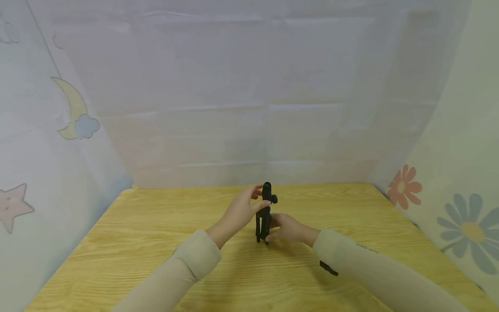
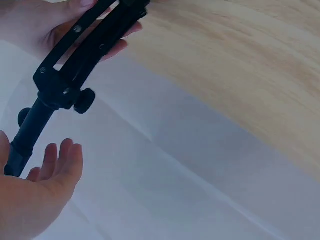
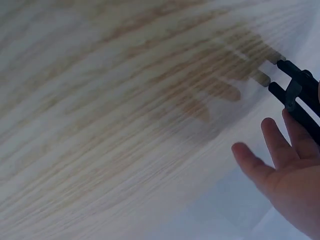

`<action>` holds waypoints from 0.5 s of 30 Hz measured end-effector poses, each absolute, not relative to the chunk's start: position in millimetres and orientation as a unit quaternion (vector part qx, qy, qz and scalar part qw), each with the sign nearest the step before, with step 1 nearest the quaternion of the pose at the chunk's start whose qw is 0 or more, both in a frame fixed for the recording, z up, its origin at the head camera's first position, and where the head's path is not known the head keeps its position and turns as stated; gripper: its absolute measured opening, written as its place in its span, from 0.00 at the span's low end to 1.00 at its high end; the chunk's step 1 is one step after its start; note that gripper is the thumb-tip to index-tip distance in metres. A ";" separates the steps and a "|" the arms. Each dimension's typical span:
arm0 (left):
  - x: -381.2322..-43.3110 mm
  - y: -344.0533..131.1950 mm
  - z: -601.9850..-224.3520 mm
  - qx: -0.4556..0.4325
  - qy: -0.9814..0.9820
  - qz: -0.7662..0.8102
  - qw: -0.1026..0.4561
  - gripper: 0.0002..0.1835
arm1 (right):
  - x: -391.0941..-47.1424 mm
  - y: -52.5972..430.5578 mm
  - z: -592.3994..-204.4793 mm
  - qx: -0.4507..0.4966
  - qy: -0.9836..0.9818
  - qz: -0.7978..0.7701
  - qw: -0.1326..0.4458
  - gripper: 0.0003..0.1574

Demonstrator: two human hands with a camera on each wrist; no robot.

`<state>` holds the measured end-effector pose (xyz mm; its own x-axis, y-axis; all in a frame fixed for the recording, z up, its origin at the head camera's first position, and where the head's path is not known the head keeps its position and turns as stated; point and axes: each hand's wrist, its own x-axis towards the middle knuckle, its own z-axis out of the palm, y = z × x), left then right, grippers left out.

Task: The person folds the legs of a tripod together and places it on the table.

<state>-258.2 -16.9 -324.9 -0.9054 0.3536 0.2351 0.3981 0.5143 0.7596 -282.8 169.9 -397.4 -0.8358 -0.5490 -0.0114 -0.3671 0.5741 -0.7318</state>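
A small black tripod [image 1: 264, 212] stands nearly upright at the middle of the table, legs down and close together. My left hand [image 1: 243, 208] is at its upper part, the thumb across the near side. In the left wrist view the tripod's tube [image 2: 37, 122] runs into the crook of that hand [image 2: 42, 195], with the other fingers bent beside it. Lower down, my right hand [image 1: 287, 228] holds the legs from the right between thumb and fingers. In the right wrist view several spread fingers of the right hand [image 3: 295, 175] show beside the tripod's legs [image 3: 301, 116].
The wooden table [image 1: 156, 242] is bordered by a pale backdrop [image 1: 218, 86] behind and printed cloth walls [image 1: 440, 173] at the sides. A small black piece [image 1: 328, 268] shows below the right sleeve [image 1: 351, 255].
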 end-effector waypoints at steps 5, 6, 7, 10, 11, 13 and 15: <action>-258.1 -11.0 -312.9 -0.243 -0.855 -0.457 0.035 0.25 | -275.4 171.7 -397.0 -0.251 0.879 -0.391 0.106 0.31; -258.2 -11.2 -312.0 -0.244 -0.851 -0.464 0.034 0.24 | -273.4 172.3 -396.2 -0.247 0.881 -0.390 0.104 0.32; -258.5 -11.9 -311.5 -0.242 -0.846 -0.473 0.032 0.22 | -271.5 173.0 -395.3 -0.243 0.882 -0.390 0.102 0.32; -259.0 -15.5 -311.7 -0.229 -0.832 -0.506 0.025 0.20 | -266.6 177.0 -392.9 -0.237 0.887 -0.385 0.097 0.35; -259.2 -17.2 -312.4 -0.221 -0.828 -0.515 0.021 0.20 | -265.1 178.9 -392.0 -0.235 0.889 -0.381 0.094 0.35; -259.5 -20.9 -314.0 -0.210 -0.821 -0.530 0.017 0.19 | -262.4 183.1 -390.0 -0.234 0.896 -0.368 0.088 0.36; -259.4 -25.1 -316.1 -0.200 -0.817 -0.541 0.011 0.19 | -260.2 187.6 -387.6 -0.232 0.901 -0.356 0.083 0.37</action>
